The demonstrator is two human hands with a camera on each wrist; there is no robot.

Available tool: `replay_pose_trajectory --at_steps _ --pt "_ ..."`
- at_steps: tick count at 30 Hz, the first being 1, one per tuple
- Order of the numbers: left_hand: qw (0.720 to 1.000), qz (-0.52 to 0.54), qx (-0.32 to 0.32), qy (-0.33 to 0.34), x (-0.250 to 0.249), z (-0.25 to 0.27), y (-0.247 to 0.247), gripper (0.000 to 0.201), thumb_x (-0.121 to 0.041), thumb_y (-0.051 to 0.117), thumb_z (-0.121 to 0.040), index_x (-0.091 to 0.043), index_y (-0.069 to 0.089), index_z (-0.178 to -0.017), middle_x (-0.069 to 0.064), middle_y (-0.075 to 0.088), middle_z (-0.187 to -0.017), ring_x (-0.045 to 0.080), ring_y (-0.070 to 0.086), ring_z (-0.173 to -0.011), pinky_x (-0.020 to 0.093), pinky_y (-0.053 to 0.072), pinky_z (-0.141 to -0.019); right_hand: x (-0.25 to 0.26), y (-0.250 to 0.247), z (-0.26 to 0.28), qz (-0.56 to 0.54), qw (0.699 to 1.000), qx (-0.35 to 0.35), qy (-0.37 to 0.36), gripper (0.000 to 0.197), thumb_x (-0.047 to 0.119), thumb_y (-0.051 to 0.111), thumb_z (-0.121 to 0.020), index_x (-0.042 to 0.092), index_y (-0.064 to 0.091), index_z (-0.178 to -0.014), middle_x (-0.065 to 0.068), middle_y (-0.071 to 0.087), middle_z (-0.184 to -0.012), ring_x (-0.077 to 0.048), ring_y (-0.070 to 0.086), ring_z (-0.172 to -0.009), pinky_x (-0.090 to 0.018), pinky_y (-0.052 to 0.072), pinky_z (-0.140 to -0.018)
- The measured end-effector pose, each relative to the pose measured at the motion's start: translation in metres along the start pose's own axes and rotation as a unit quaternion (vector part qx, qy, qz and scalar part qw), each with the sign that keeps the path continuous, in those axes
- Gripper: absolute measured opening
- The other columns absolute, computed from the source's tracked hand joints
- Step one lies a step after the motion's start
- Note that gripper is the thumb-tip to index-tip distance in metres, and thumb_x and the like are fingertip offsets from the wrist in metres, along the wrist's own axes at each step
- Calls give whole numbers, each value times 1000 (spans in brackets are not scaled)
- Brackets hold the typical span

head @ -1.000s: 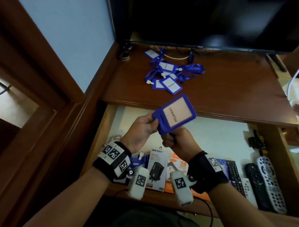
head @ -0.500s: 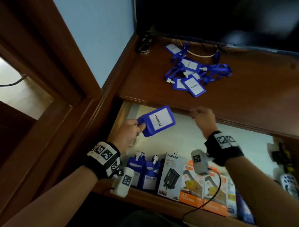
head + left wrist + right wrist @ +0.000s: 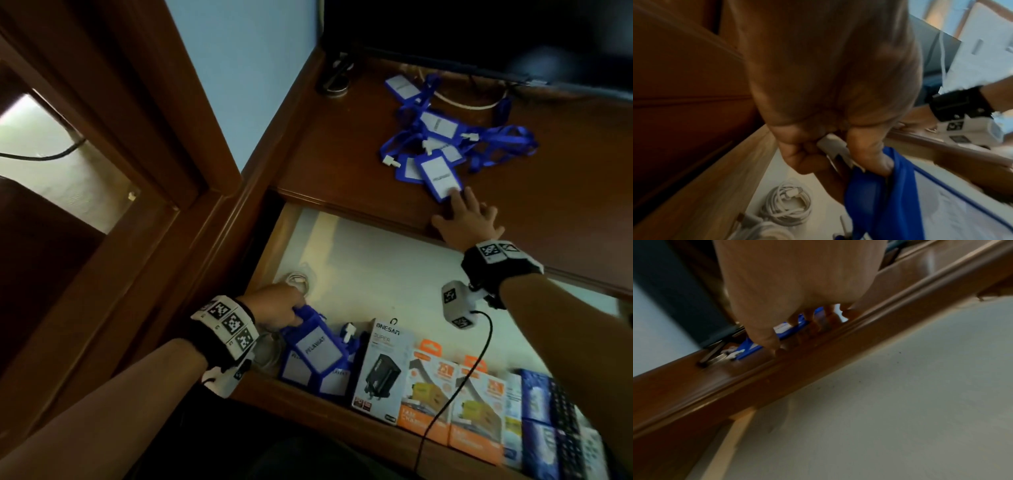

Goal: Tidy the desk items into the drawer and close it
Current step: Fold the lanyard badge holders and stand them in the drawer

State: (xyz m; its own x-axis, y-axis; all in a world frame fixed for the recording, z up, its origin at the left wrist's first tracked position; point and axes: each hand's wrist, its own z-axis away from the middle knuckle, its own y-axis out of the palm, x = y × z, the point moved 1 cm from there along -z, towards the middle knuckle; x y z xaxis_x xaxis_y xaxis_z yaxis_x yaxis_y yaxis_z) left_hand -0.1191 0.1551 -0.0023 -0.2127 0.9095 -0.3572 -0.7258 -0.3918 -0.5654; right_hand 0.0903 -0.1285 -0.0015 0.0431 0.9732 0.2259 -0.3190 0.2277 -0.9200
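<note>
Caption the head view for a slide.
Left hand sets a blue badge holder into the open drawer while right hand reaches for another badge holder.

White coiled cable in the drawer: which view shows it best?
Left wrist: the coiled cable lies sharp and whole below the left hand. Head view shows only a bit past that hand. Right wrist view misses it.

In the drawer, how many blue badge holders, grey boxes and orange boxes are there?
Blue plastic badge holders: 3
Grey cardboard charger box: 1
Orange cardboard charger boxes: 2
Total: 6
</note>
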Motion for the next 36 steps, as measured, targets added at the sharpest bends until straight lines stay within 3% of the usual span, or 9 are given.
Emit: replay_pose_trajectory --at_steps 6,9,12,15,17,19,22,29,36 --pt "980 -189 51 37 -14 -6 2 13 -15 53 -87 -7 63 -85 13 64 -92 24 58 -77 34 49 -73 8 7 21 23 1000 -18 3 89 60 60 -80 19 21 -148 1 1 -161 -34 11 -142 -63 22 -105" --pt "959 -272 65 47 -29 -8 9 16 -11 51 -89 -5 56 -74 13 55 -76 19 47 -60 34 45 -64 5 17 35 59 998 -24 -3 102 62 68 -74 9 20 -147 0 -3 -161 -32 9 -144 -63 25 -104" --pt "940 -331 56 61 -45 -10 17 22 -8 48 -91 -9 46 -69 11 54 -80 20 48 -61 33 40 -63 -3 20 42 77 996 -30 -20 99 50 71 -77 8 17 -148 0 -2 -162 -27 6 -147 -60 26 -108" --pt "923 -375 40 75 -54 -14 29 17 -7 50 -90 -8 50 -73 10 55 -81 17 37 -55 32 37 -60 -8 16 40 76 996 -34 -32 88 35 69 -83 9 17 -148 -3 6 -162 -25 11 -147 -57 24 -111" --pt "916 -393 28 76 -57 -16 37 12 -8 50 -90 -6 59 -82 11 59 -89 21 48 -64 31 34 -58 -7 13 38 88 994 -54 -41 74 25 64 -85 8 25 -145 -6 16 -159 -27 22 -144 -56 25 -109" --pt "918 -389 16 70 -59 -20 43 17 -9 47 -92 -4 63 -96 14 62 -104 28 60 -88 33 35 -65 -2 9 34 91 991 -78 -51 58 17 63 -85 6 38 -136 -11 33 -148 -32 38 -133 -54 33 -103" --pt "930 -363 -7 51 -61 -25 46 22 -11 46 -93 -4 64 -103 16 61 -112 32 60 -100 34 39 -72 3 1 30 110 989 -85 -57 43 15 69 -82 2 51 -119 -15 48 -123 -37 54 -109 -48 46 -89" --pt "959 -278 -47 25 -50 -27 44 25 -14 55 -85 -6 63 -107 15 61 -112 32 62 -99 38 49 -77 3 -2 38 78 991 -90 -57 28 11 70 -79 -2 59 -102 -15 47 -114 -39 57 -97 -42 49 -72" --pt "976 -205 -67 23 -36 -32 45 34 -28 58 -87 -15 50 -117 9 50 -122 28 51 -110 42 47 -87 -1 -6 51 45 994 -86 -52 27 7 59 -84 -5 55 -108 -19 47 -118 -42 57 -101 -43 48 -77"
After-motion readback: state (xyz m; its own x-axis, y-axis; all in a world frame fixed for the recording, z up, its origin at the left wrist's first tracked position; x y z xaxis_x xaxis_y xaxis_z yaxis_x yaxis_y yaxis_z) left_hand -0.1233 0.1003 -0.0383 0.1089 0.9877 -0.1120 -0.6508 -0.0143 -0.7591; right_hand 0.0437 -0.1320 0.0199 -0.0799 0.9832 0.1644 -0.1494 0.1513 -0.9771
